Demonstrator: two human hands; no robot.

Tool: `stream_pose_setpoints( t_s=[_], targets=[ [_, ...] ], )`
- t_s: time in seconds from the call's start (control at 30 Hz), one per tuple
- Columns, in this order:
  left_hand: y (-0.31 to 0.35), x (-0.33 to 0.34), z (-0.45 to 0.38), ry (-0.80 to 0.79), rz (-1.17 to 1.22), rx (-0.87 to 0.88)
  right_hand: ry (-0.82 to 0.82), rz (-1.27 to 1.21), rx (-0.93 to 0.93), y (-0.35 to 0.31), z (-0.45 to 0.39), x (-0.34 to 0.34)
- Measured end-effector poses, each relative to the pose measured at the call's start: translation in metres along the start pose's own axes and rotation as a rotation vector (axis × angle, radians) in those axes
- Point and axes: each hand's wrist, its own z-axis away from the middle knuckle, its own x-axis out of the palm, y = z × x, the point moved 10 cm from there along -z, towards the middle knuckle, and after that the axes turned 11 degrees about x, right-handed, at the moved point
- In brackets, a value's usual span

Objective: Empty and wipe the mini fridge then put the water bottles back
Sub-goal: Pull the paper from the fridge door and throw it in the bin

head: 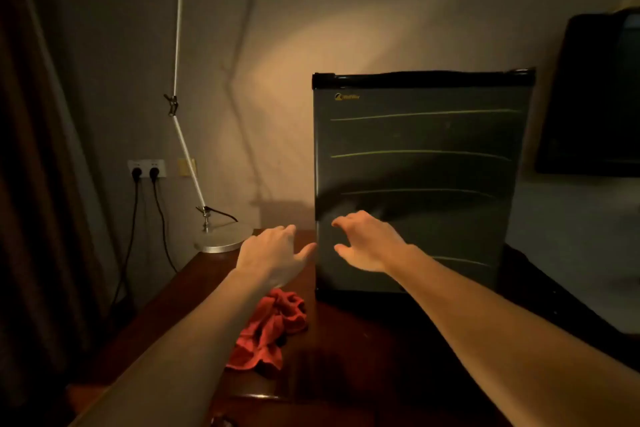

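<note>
Mini fridge (419,184) stands upright on the dark wooden bench (363,357), door shut, so nothing is emptied or wiped yet. Both hands are out at the door's left edge, low down. Left hand (273,253) is spread and empty, thumb just touching that edge; right hand (367,243) is open with fingers curled, empty, over the door face beside the edge. My read: they're going for the opening side, since the hinge caps seem to sit top right, though that's hard to confirm in this light.

One red cloth (270,329) lies crumpled on the bench just left of the fridge, under the left forearm, parked in reach for the wipe step.

One desk lamp (221,236) on the bench's back corner, lit. Two plugs (145,172) in the wall outlet.

Water bottles: zero visible; presumably inside.
</note>
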Motion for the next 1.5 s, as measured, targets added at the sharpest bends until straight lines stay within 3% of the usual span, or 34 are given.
stream_pose_setpoints(
  t_s=[0.17, 0.4, 0.73, 1.3, 1.5],
  targets=[
    [-0.031, 0.019, -0.010, -0.030, 0.000, -0.018, 0.021, 0.104, -0.114, -0.032, -0.033, 0.002],
    [-0.043, 0.035, -0.031, -0.015, 0.040, -0.008, 0.104, 0.607, -0.424, -0.073, -0.057, 0.037],
    [-0.050, 0.054, -0.058, 0.000, 0.096, 0.026, -0.090, 1.041, -0.294, -0.072, -0.078, 0.081],
    [-0.040, 0.051, -0.019, -0.032, 0.084, 0.016, -0.067, 1.031, -0.270, -0.072, -0.062, 0.079],
    [-0.037, 0.043, -0.009, -0.028, 0.109, -0.003, 0.011, 0.996, -0.350, -0.085, -0.032, 0.074]
  ],
)
